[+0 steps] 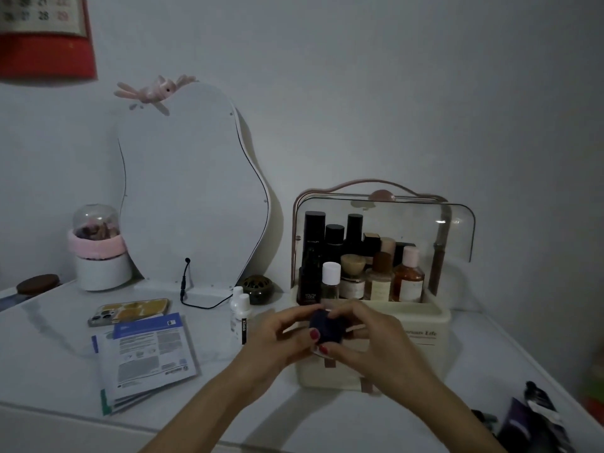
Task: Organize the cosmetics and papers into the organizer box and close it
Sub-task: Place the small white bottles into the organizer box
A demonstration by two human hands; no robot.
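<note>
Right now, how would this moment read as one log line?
hands: left and right both gripping small dark jar | organizer box: lid up | papers: on table

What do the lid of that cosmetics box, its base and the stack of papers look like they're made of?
Lid: clear, glossy plastic, probably; the bottles show through it.
Base: opaque cream plastic, apparently, smooth with printed lettering.
Stack of papers: thin printed sheets or sachets, lying flat with a slight sheen; the dim light leaves that open.

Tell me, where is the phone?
The phone lies flat on the table's left side, just behind the papers and in front of the mirror.
</note>
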